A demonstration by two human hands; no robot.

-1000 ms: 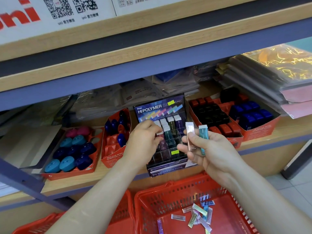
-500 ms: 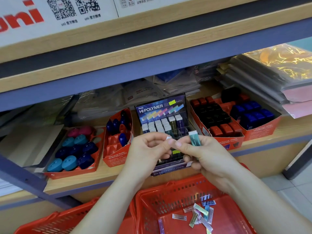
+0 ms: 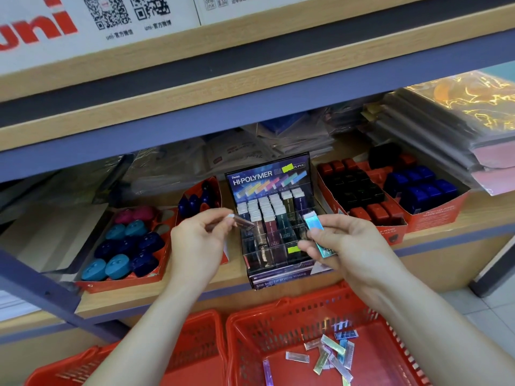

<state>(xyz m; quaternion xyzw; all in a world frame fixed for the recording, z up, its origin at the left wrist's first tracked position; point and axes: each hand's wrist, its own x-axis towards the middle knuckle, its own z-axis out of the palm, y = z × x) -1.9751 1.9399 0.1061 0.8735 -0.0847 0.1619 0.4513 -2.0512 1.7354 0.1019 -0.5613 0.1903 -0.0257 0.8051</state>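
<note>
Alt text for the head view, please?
The left hand pinches a pale slim eraser and the right hand holds a teal eraser, before a Hi-Polymer display on a shelf. Loose erasers lie in a red basket below.

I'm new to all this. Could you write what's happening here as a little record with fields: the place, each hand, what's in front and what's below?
place: shop shelf stocked with stationery
left hand: pinches a slim eraser by its end
right hand: holds a teal eraser, tilted
in front: display box marked HI-POLYMER, rows of erasers standing in it
below: red basket with loose erasers on its bottom
</note>
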